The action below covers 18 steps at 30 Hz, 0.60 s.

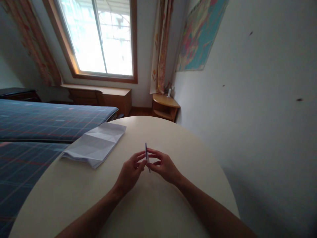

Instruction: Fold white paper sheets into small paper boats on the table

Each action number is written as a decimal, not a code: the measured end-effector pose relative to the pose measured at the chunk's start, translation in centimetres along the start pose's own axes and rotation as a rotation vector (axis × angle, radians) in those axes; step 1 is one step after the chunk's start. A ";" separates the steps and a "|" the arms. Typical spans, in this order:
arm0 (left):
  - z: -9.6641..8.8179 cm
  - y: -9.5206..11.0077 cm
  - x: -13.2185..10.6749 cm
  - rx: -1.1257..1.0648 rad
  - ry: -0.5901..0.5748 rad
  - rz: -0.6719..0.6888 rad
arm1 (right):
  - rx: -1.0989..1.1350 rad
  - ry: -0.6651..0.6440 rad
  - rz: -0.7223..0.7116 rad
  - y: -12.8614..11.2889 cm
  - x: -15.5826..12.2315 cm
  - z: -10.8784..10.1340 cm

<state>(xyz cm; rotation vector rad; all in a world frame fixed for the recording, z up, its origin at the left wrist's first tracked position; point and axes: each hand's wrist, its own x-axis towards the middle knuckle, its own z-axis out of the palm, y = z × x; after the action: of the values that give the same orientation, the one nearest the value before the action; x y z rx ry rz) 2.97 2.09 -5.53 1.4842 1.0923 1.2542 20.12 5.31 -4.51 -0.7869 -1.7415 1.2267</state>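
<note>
Table point(178, 158): round, pale cream top, serving as the reference for all entries below.

Thin flat item point(147, 157): one, raised nearly upright above the middle of the table; seen almost edge-on, with a dark edge and a whitish side; exact kind cannot be told.

Left hand point(130, 170): one, bare, above the middle of the table; fingers bent and nearly closed, fingertips and thumb pinching the thin flat item from its left side.

Right hand point(164, 167): one, bare, facing the left hand above the table; fingers and thumb brought together in a narrow pinch on the item's right side.

Creased white paper point(99, 142): lying on the left part of the table, well apart from both hands; fold lines crossing it, lower edge uneven, left end reaching the table's rim.

Plaid mattress point(54, 120): blue with reddish lines, left of the table.

Wooden corner shelf point(165, 100): beyond the table's far edge, slightly right; a small white object point(169, 92) on top.

Wooden desk point(116, 92): beyond the table, far left, below a wood-framed window point(115, 43).

Wall map point(203, 36): multicoloured, on the white wall point(260, 138) right of the table.
</note>
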 end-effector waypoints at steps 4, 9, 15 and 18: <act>0.0 0.2 -0.1 0.015 0.020 -0.011 | 0.008 -0.006 0.017 -0.1 0.0 0.0; 0.1 0.4 -0.2 0.022 0.046 -0.026 | 0.033 -0.010 0.013 -0.4 -0.1 0.0; 0.0 0.3 -0.2 -0.003 0.040 -0.021 | 0.056 -0.011 0.023 -0.6 -0.2 -0.1; -0.2 -0.1 -0.1 -0.010 0.057 -0.017 | 0.047 0.014 0.039 -0.4 -0.1 -0.2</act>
<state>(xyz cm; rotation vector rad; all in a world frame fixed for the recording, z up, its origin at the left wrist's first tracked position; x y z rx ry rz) 2.79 2.03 -5.59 1.4365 1.1327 1.2955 20.38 5.18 -4.10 -0.8034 -1.6876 1.2807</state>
